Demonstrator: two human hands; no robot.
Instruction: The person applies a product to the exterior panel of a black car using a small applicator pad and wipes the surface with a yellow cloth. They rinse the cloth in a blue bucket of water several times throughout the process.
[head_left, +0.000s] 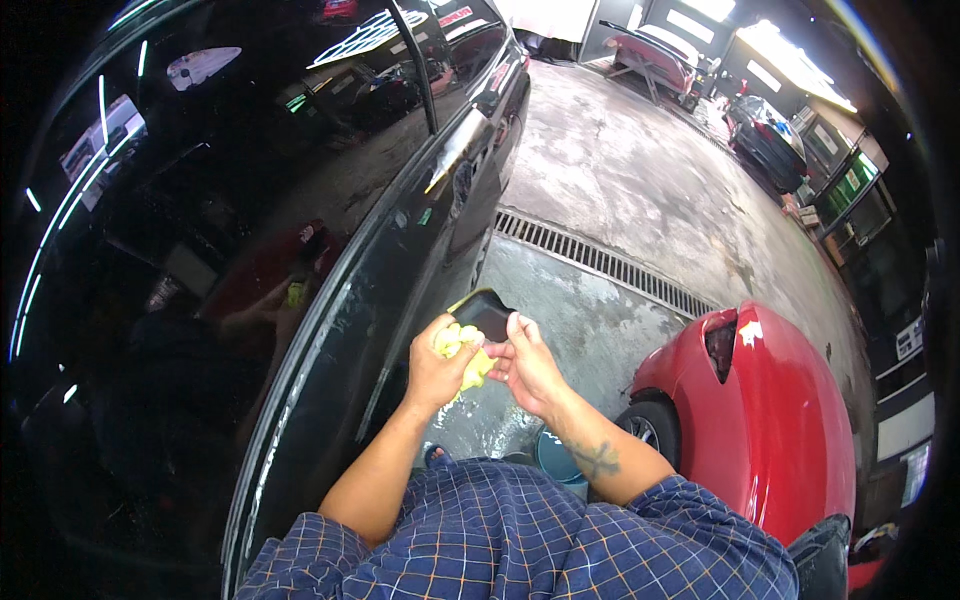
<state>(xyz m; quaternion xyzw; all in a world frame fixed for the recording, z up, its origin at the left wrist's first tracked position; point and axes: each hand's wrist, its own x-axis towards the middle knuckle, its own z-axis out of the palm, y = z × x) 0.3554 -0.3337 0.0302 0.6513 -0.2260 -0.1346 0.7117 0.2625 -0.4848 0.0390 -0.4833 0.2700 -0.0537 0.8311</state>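
Observation:
Low in front of my body, my left hand (437, 369) grips a crumpled yellow cloth (471, 358). Just beyond the cloth is a small black part (484, 313) with a smooth, dished face and a yellowish edge; its exact kind cannot be told. My right hand (526, 364) holds this part by its right corner between thumb and fingers, with the fingertips near the cloth. Both hands are close together beside the glossy black car door (405, 300), above the wet concrete floor.
A red car body (787, 420) stands close on my right. Behind my right forearm is a teal bucket (555, 454). A metal drain grate (600, 259) crosses the floor ahead. Farther off are a raised red car part (652, 64) and a dark car (765, 142).

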